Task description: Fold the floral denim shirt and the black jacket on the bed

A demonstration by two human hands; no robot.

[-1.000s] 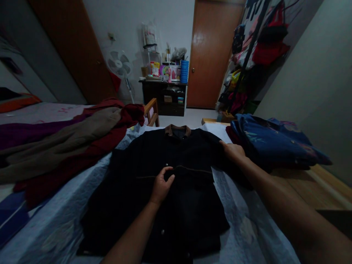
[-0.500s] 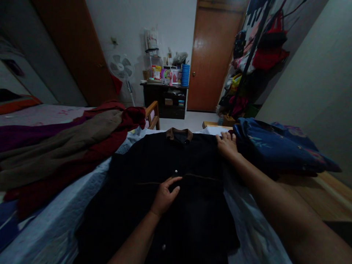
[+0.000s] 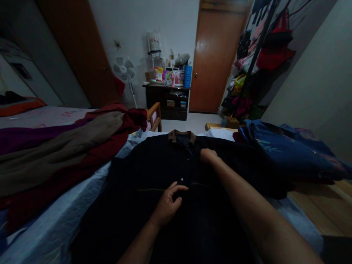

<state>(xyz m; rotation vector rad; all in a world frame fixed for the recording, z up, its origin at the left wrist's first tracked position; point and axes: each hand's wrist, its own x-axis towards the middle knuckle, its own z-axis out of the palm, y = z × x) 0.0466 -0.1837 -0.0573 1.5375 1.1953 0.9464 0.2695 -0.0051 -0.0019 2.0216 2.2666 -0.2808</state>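
Note:
A black jacket [image 3: 154, 161] with a brown collar [image 3: 172, 136] lies spread on the bed, front up, with small shiny buttons [image 3: 182, 179] down its middle. Just below one button my left hand [image 3: 166, 206] rests on the front, open, thumb and forefinger apart. Higher up, right of the collar, my right hand [image 3: 209, 156] is closed on the jacket's chest, its fingertips hidden. The sleeve on that side [image 3: 264, 172] reaches out to the right, beside a folded blue garment [image 3: 277, 146].
Maroon, grey-brown and purple clothes [image 3: 90, 135] lie at the left. Pale blue bedding [image 3: 71, 194] shows beneath the jacket. A wooden surface [image 3: 316, 209] is at the right. Farther back stand a fan [image 3: 124, 69], a dark cabinet [image 3: 156, 101] and a wooden door [image 3: 210, 62].
My right hand has moved left from the shoulder edge to the chest and closed on the cloth. The jacket's right side now spreads farther right. My left hand has barely moved.

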